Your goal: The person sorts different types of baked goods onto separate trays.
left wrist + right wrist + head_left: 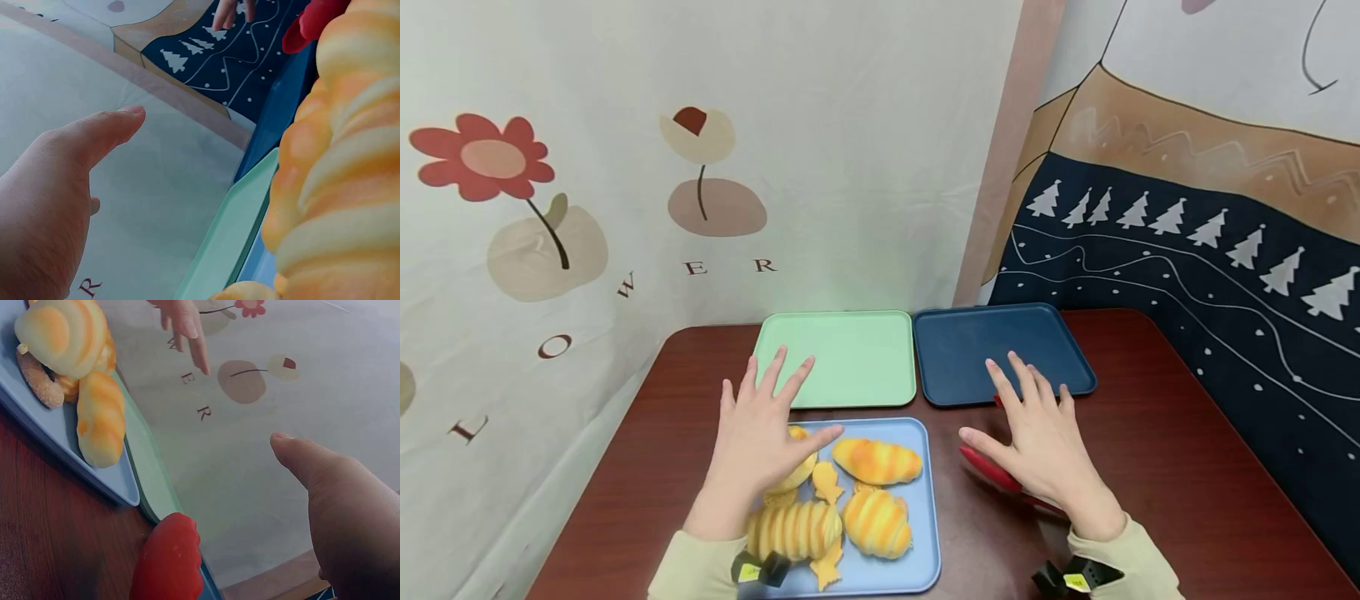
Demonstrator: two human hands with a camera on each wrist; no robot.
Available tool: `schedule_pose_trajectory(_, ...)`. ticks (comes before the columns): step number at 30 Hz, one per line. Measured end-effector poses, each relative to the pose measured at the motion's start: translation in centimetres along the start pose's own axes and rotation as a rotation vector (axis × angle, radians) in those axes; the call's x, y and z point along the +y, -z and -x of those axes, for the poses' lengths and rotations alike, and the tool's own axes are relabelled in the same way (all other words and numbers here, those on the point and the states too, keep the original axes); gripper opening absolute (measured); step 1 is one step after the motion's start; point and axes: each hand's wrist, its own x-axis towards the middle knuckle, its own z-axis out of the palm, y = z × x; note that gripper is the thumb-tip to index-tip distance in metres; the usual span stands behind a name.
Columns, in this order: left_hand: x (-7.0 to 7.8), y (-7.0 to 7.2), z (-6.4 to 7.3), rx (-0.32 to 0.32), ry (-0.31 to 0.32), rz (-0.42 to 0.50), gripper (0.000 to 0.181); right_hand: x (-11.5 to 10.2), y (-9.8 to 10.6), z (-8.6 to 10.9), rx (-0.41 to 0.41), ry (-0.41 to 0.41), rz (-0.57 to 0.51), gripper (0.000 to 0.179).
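My left hand [758, 446], fingers spread and straight, hovers over the left side of a light blue tray [930, 533]. On that tray lie several bread rolls, among them a long striped roll [877, 462], a rounder roll [877, 523] and a ridged roll [797, 531], along with small fish-shaped pieces [826, 482]. My right hand [1043, 446], also spread with nothing in its grasp, is above red tongs [988, 471] on the table. It hides much of the tongs; their scalloped red tip [167, 556] shows in the right wrist view.
Behind the light blue tray, a bare mint green tray [857, 358] and a bare dark blue tray [977, 342] stand side by side. The brown table [647, 500] meets a printed cloth [865, 167] at the back, with a dark tree-patterned cloth [1150, 275] along the right.
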Motion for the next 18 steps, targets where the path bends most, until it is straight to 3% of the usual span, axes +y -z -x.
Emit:
schedule_pose_trajectory(8, -1.5, 0.7, 0.8, 0.015, 0.057, 0.039, 0.102, 0.8, 0.2, 0.8, 0.007, -0.027, -0.047, 0.103)
schedule_pose_trajectory(18, -3.7, 0.9, 2.6, 0.018, 0.160, 0.152, 0.098, 1.5, 0.4, 1.9, -0.066, -0.117, -0.167, 0.115)
